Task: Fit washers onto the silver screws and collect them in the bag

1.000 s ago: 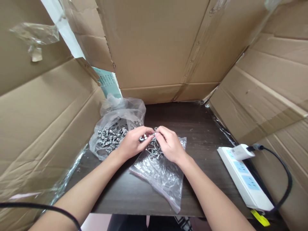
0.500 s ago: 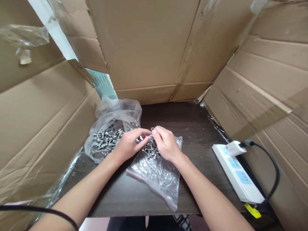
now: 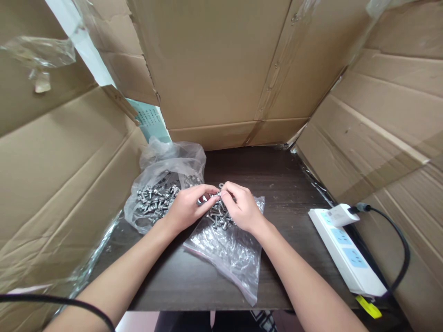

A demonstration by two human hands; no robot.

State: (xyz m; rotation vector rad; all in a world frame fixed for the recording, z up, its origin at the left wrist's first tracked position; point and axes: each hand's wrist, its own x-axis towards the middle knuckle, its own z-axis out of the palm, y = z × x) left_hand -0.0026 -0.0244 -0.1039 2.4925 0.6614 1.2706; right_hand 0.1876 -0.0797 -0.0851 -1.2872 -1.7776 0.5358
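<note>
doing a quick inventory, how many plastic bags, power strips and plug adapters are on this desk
plastic bags: 2
power strip: 1
plug adapter: 1
total: 4

Bolts (image 3: 218, 217) on flat bag (image 3: 232, 259), power strip (image 3: 347, 252) right

1 dark counter (image 3: 277, 180), enclosed on 3 sides by cardboard panels (image 3: 214, 69). 1 white power strip (image 3: 349, 256) laid at the right edge, with 1 white adapter (image 3: 341, 215) plugged in and 1 black cable (image 3: 407, 258) attached. 1 yellow tag (image 3: 368, 307) noted beside it.
</note>
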